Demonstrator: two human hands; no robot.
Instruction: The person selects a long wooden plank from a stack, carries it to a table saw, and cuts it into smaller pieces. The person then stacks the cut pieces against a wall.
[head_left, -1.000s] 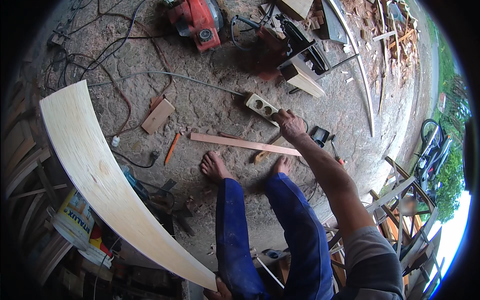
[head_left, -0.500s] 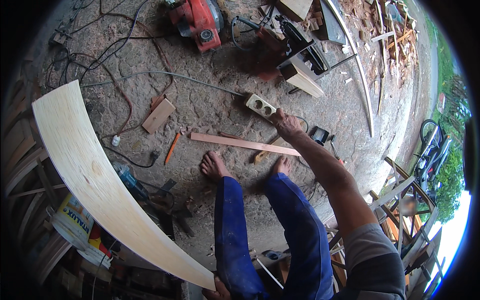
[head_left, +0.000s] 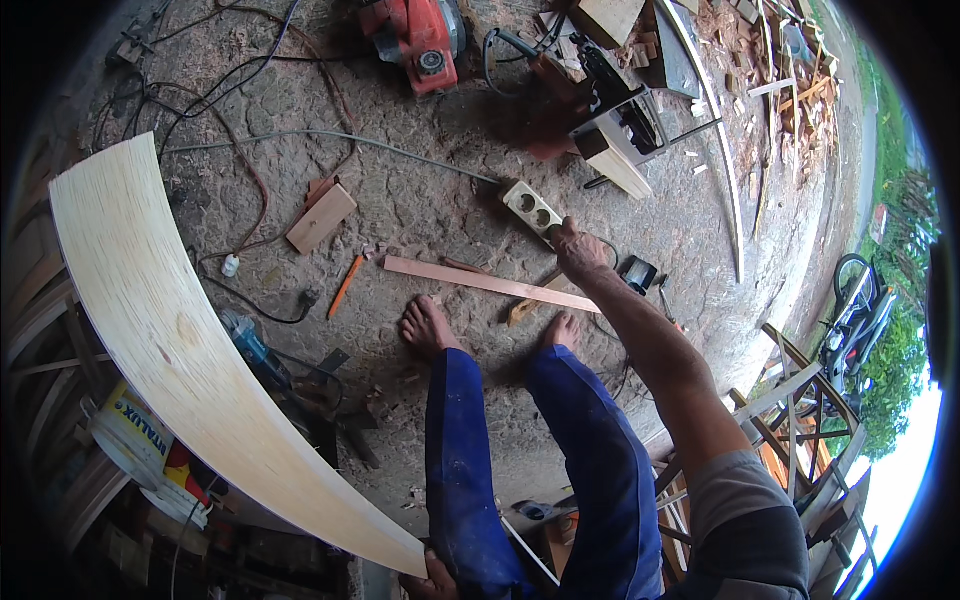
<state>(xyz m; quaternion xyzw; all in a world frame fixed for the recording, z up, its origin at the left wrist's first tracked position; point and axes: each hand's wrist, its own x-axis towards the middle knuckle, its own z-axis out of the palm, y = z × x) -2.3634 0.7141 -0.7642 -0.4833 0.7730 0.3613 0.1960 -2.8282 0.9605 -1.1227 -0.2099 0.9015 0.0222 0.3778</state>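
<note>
My left hand (head_left: 432, 581), at the lower edge, grips the narrow end of a long, pale, curved wooden board (head_left: 190, 340). The board sweeps up to the far left and widens toward its other end. My right hand (head_left: 578, 252) is closed on the near end of a white power strip (head_left: 522, 198) on the ground. Two round sockets show beyond my fingers; whether a plug is under them is hidden. Just left of this hand, a thin reddish wood strip (head_left: 470, 282) lies in front of my bare feet, with an orange pencil (head_left: 345, 287) to its left.
A red power tool (head_left: 415, 45) stands at the far side, beside a black-and-red tool clamping a wood block (head_left: 612, 160). Cables (head_left: 250, 140) and a small wood block (head_left: 322, 218) lie left. A blue power tool (head_left: 255, 345) and buckets (head_left: 135, 440) sit by the board. Scrap wood (head_left: 790, 90) is heaped right.
The view has shifted slightly, so the ground objects sit a little higher and further right. Both hands keep their places, the right at the power strip and the left on the board.
</note>
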